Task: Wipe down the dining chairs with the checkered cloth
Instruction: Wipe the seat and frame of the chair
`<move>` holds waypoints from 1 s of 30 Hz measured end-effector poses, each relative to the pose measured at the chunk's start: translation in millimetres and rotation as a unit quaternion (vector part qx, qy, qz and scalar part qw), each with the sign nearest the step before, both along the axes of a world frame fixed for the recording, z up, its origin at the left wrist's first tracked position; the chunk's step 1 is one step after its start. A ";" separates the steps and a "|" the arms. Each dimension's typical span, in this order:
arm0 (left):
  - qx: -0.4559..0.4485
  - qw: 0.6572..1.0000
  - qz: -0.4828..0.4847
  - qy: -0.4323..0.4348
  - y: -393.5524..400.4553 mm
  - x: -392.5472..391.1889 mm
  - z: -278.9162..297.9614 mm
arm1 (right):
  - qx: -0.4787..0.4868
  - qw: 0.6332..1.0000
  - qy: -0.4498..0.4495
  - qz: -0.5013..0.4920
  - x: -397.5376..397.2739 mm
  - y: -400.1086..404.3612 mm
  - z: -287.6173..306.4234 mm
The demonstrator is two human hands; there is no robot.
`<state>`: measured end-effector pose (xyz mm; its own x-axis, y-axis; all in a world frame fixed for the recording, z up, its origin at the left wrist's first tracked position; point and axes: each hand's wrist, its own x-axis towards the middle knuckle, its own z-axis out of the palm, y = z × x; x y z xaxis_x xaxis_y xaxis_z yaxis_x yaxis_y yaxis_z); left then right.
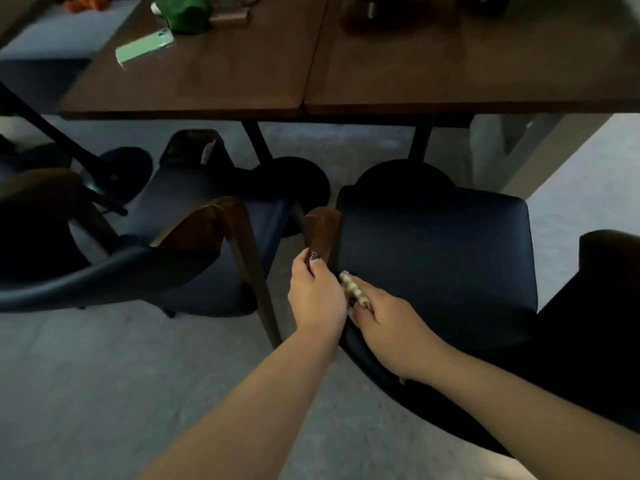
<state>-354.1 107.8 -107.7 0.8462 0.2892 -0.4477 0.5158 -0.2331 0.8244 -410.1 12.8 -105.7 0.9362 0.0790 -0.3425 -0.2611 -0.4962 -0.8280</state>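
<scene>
My left hand (317, 296) gripped the wooden armrest (322, 233) of the dark-seated dining chair (436, 261). My right hand (384, 323), just beside that armrest, was closed around a bunched cloth (353, 289), probably the checkered one, pressed at the chair's inner edge.

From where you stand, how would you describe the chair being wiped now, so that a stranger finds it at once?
Two brown tables stand side by side. Below the right one is a chair with a dark blue seat. Unlike its neighbour, its wooden armrest is gripped by the left hand, while the right hand holds the cloth.
</scene>
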 end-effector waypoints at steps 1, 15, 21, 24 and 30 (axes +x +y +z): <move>0.006 1.000 -0.001 0.002 -0.1 -0.4 0.6 | -0.004 1.000 0.007 -0.009 1.8 1.3 -0.9; 0.159 0.987 -0.023 0.027 -2.0 3.1 3.7 | 0.013 0.970 0.212 -0.121 57.8 -0.4 -44.2; 0.149 0.988 -0.013 0.024 -0.2 2.8 -1.0 | 0.059 0.945 0.283 -0.154 72.1 -5.8 -78.8; 0.140 0.990 -0.007 0.019 0.3 2.6 -5.4 | 0.123 0.921 0.313 -0.197 77.6 -7.1 -95.9; 0.138 0.990 -0.011 0.015 2.0 3.6 -9.1 | 0.167 0.923 0.284 -0.197 83.3 -8.7 -116.2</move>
<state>-350.5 109.9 -116.8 0.8408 0.3862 -0.3795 0.5319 -0.4581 0.7122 -326.9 4.1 -221.8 0.5916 -0.0387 -0.8053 -0.8062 -0.0125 -0.5916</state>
